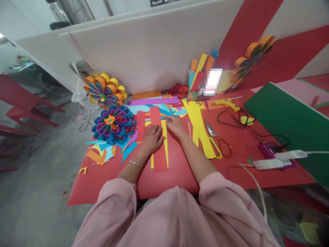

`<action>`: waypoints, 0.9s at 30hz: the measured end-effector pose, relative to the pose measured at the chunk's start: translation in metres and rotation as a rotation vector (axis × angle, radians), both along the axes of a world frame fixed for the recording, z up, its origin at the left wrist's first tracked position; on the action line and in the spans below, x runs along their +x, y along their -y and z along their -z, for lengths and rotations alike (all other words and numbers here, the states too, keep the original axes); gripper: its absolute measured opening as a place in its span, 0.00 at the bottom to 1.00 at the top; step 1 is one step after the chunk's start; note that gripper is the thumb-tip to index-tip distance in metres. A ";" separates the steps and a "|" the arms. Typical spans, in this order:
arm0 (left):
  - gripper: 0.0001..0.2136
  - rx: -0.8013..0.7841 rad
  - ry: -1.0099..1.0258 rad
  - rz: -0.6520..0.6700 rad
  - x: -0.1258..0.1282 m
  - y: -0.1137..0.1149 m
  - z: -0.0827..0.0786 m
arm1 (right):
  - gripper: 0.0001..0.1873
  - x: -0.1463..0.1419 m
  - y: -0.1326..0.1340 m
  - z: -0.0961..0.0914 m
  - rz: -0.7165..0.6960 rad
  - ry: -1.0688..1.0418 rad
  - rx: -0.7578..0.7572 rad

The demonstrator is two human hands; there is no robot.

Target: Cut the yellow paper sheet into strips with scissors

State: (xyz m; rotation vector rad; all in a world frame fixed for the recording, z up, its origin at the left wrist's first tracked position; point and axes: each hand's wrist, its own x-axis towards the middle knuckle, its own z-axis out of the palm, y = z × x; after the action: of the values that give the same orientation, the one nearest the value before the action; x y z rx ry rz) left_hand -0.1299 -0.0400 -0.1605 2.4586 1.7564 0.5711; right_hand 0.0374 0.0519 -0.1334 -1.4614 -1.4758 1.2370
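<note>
My left hand (153,140) lies flat with its fingers spread on a long red paper strip (160,161). Under that strip, narrow yellow paper (166,144) shows at both sides. Across the strip's far part, my right hand (175,126) has its fingers curled together near the strip's right edge. A thin bluish piece (151,119) runs towards those fingertips; whether they pinch it cannot be made out. Another red strip (140,125) lies to the left. To the right are long yellow paper strips (199,127), a pen (189,129) and scissors (216,139) with yellow and orange handles.
Two paper-loop flowers (113,124) stand at the left above coloured scraps (102,152). Behind are a purple strip (154,101), a holder of strips (196,77) and a lit, blurred-out screen (214,81). A yellow glue gun (227,103), its cord and a power strip (272,164) lie right.
</note>
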 end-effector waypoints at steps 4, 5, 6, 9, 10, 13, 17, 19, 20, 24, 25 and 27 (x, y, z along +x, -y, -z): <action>0.25 0.024 0.009 0.024 -0.003 -0.002 0.000 | 0.19 -0.012 -0.023 -0.006 -0.033 0.260 0.012; 0.25 0.028 0.019 0.032 -0.003 -0.003 0.001 | 0.16 -0.013 -0.025 -0.008 -0.046 0.321 0.012; 0.24 0.029 0.030 0.039 -0.003 -0.004 0.001 | 0.13 -0.013 -0.026 -0.009 -0.061 0.379 0.010; 0.24 0.025 0.068 0.042 -0.002 -0.005 0.002 | 0.10 -0.012 -0.025 -0.013 -0.101 0.529 0.018; 0.24 0.021 0.076 0.036 -0.001 -0.004 0.001 | 0.11 -0.012 -0.024 -0.015 -0.118 0.567 0.024; 0.25 0.007 0.077 0.020 0.001 -0.001 -0.001 | 0.14 -0.012 -0.022 -0.020 -0.178 0.644 0.040; 0.26 -0.004 0.063 0.015 0.002 -0.001 -0.003 | 0.10 -0.014 -0.023 -0.022 -0.207 0.693 0.036; 0.26 -0.008 0.069 0.017 0.002 -0.002 -0.002 | 0.07 -0.014 -0.023 -0.020 -0.207 0.690 0.033; 0.26 -0.009 0.077 0.018 0.002 -0.002 -0.002 | 0.07 -0.014 -0.022 -0.020 -0.202 0.682 0.037; 0.25 -0.018 0.116 0.017 0.001 -0.004 -0.001 | 0.06 -0.004 -0.012 -0.024 -0.141 0.640 0.072; 0.25 -0.025 0.123 0.019 0.001 -0.004 -0.001 | 0.06 0.003 -0.009 -0.029 -0.109 0.634 0.085; 0.25 -0.041 0.141 0.024 0.000 -0.004 -0.002 | 0.09 0.023 -0.004 -0.040 -0.006 0.633 0.115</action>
State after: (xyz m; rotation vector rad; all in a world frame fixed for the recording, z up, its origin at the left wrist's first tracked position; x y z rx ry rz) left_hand -0.1297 -0.0359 -0.1586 2.3462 1.6665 0.6806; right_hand 0.0601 0.0556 -0.0932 -1.8654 -1.9137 0.6942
